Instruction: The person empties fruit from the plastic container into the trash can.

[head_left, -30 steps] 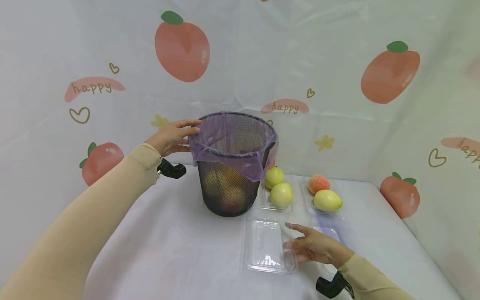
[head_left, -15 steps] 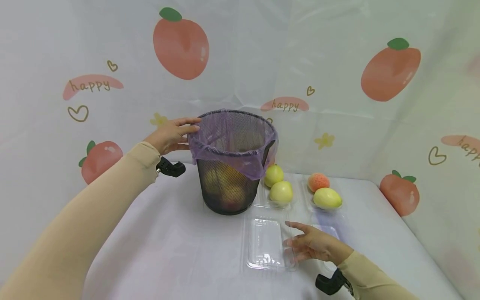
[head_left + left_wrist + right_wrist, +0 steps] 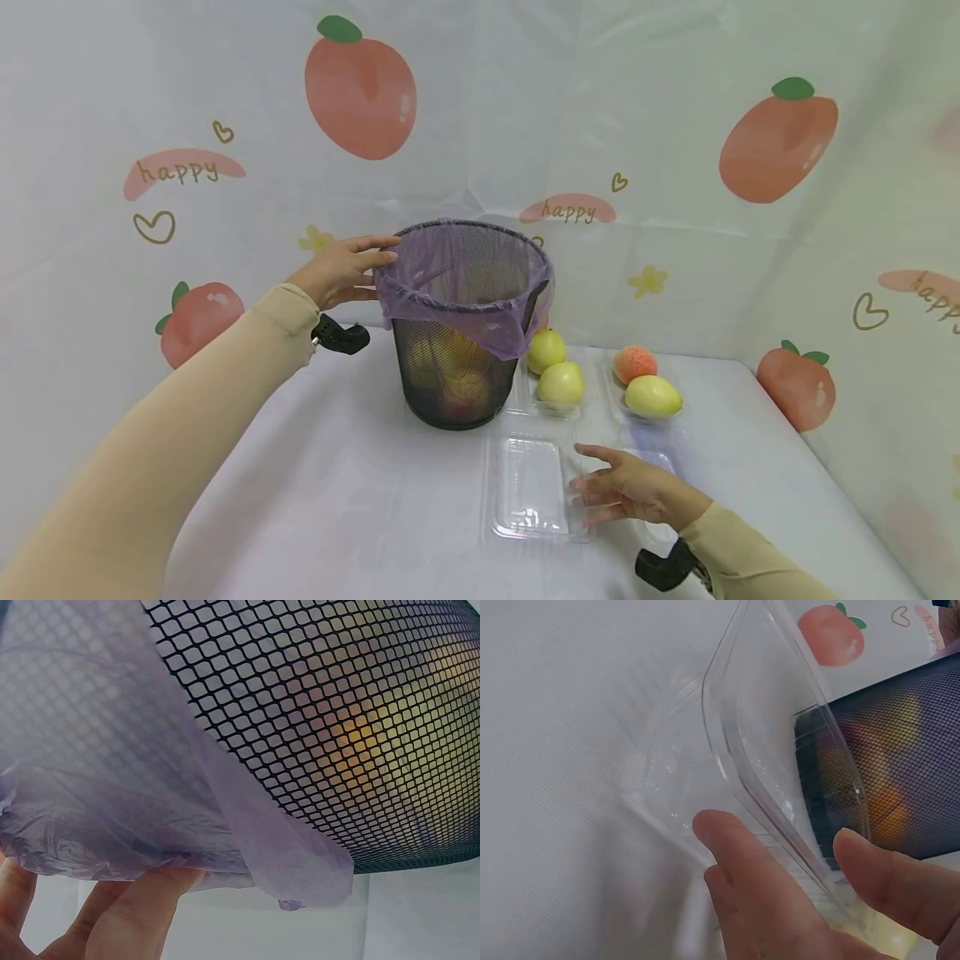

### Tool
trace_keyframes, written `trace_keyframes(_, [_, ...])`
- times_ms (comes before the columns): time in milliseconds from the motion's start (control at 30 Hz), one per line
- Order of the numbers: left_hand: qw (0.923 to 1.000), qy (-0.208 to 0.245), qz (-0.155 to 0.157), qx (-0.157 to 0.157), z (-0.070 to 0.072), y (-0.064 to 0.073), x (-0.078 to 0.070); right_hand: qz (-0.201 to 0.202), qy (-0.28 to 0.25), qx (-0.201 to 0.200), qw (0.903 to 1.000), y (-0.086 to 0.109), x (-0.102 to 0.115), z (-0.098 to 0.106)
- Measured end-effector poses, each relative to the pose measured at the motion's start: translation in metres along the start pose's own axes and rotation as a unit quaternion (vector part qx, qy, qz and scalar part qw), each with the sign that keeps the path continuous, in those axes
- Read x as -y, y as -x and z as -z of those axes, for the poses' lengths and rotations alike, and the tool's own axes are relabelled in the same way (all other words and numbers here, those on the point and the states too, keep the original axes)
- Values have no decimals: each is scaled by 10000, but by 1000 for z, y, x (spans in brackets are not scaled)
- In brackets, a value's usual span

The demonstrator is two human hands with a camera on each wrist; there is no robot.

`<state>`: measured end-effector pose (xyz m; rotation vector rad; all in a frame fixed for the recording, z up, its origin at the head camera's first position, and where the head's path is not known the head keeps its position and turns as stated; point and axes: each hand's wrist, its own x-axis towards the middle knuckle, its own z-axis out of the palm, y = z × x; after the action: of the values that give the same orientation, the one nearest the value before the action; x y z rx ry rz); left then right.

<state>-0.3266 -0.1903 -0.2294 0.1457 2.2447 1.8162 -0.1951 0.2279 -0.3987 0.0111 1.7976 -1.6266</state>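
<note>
A black mesh bin (image 3: 453, 375), lined with a purple plastic bag (image 3: 495, 329), stands upright on the table. Yellow and reddish round shapes show dimly through its mesh. My left hand (image 3: 337, 271) touches the bag-covered rim on the left, its fingers extended; the left wrist view catches fingertips (image 3: 169, 881) against the bag. At a clear plastic box (image 3: 532, 487) in front, my right hand (image 3: 637, 492) lies along the right edge with spread fingers. In the right wrist view the box's clear edge (image 3: 754, 787) runs between thumb and fingers; whether they touch it I cannot tell.
Right of the bin, a clear box holds green-yellow round fruits (image 3: 561, 385). Farther right, another holds a peach-like fruit (image 3: 635, 365) and a yellow oval fruit (image 3: 653, 397). More clear plastic (image 3: 660, 533) lies partly behind my right hand. A printed curtain (image 3: 465, 108) hangs behind the table.
Both hands keep nearly the same places. My right hand has shifted very slightly to the right. The whole view has moved a little; bin, boxes and fruits stay put.
</note>
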Motion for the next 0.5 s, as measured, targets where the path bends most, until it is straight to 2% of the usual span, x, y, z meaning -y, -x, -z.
trace_keyframes(267, [10000, -46, 2, -3, 0, 0, 0, 202, 43, 175, 9996, 11, 2, 8])
trace_keyframes(500, [10000, 21, 25, -30, 0, -1, 0, 357, -3, 275, 9990, 26, 19, 20])
